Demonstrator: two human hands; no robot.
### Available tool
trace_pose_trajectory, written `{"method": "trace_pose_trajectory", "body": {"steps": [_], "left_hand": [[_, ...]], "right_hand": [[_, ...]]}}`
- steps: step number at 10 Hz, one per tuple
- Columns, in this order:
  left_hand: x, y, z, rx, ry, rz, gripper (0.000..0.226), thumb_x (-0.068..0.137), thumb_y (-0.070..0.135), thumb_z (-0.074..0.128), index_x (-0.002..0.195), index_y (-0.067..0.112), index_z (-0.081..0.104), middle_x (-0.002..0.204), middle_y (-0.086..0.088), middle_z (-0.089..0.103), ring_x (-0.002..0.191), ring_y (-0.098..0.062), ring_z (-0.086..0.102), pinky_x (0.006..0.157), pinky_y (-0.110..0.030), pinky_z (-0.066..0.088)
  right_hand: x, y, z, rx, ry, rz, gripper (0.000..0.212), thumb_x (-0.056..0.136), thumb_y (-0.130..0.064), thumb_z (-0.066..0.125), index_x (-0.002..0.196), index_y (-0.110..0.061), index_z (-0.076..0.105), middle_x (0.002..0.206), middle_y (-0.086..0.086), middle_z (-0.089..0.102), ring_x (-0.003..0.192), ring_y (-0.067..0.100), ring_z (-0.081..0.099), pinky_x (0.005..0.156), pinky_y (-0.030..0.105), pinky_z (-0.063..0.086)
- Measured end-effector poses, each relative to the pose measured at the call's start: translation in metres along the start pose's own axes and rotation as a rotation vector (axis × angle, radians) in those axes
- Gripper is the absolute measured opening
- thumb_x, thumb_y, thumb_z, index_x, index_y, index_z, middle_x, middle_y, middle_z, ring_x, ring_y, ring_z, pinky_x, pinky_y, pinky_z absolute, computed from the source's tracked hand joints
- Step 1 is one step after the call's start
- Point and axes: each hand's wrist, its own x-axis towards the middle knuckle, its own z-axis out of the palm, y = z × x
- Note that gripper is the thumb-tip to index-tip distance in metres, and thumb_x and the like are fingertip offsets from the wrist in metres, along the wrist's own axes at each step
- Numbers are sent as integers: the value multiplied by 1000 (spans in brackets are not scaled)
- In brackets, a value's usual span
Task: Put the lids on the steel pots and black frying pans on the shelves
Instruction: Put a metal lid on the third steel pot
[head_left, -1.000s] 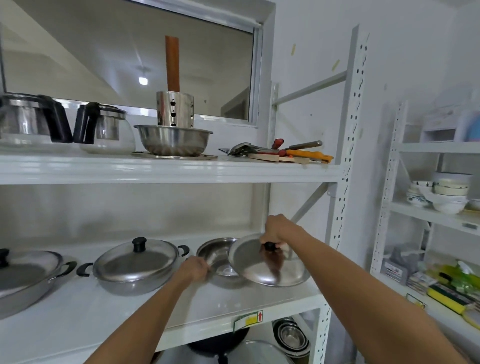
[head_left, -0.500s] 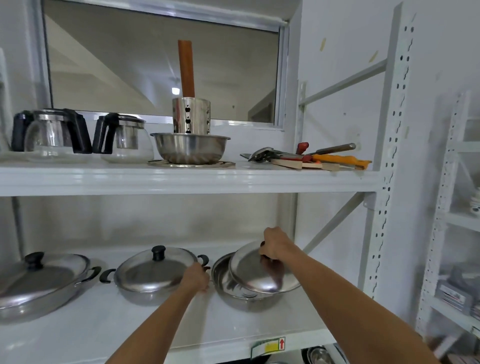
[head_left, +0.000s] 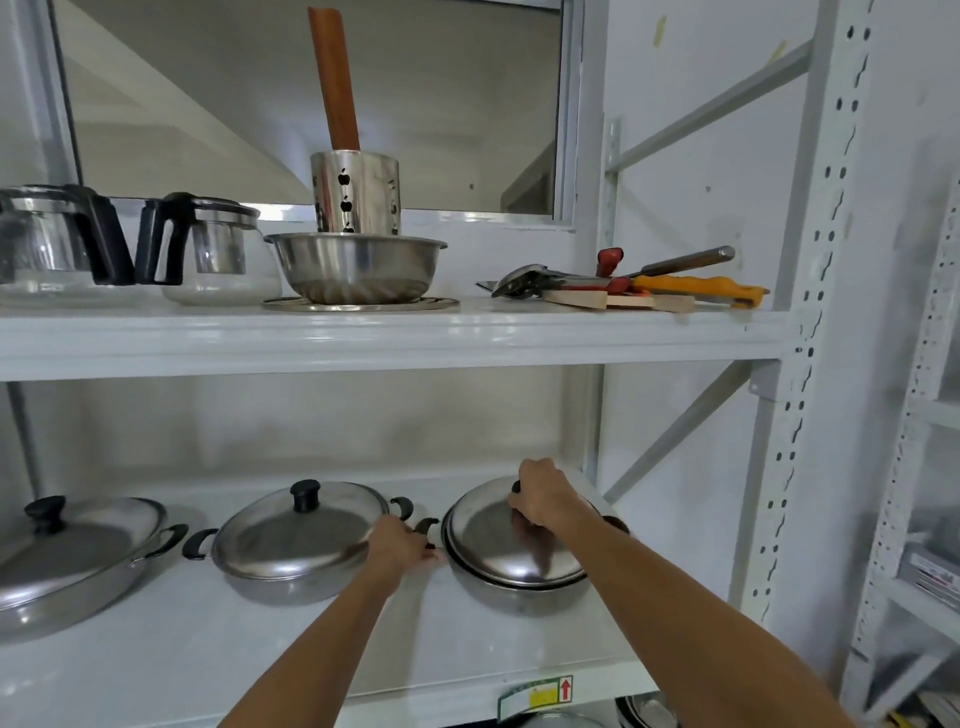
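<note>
- One domed polished-steel lid (head_left: 511, 540): I judge it light, stiff, slippery; I'd hold its black knob.
- Right hand (head_left: 540, 496) grip clenched on that knob, lid at 3 o'clock.
- Left hand (head_left: 400, 543) grips the shallow steel pot (head_left: 514, 597) by its side handle.

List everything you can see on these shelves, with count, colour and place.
pots: 3, steel, lower shelf
lids: 3, steel with black knobs, one on each pot
glass jugs: 2, clear with black handles, upper shelf left
bowl: 1, steel, upper shelf middle
holder: 1, steel, in bowl, holding a brown stick
utensils: a pile, mixed colours, upper shelf right
left hand: by right pot's handle
right hand: grip on right lid's knob
</note>
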Motion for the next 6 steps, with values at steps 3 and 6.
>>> {"method": "trace_pose_trajectory", "body": {"steps": [3,6], "left_hand": [[3,3,8,-323,69,-121,8,93,-9,55,90,-2,56,34,7,60,34,-6,63,41,-19,53],[25,8,29,-390,16,-133,17,93,-4,57,108,-9,59,43,-3,68,38,-11,67,41,-19,52]], "right_hand": [[23,-1,8,-4,8,8,21,91,-27,63,85,-10,53,90,8,53,78,26,61,67,34,50],[29,30,9,37,40,62,20,88,-25,63,80,-10,52,89,11,59,77,31,66,69,38,57]]}}
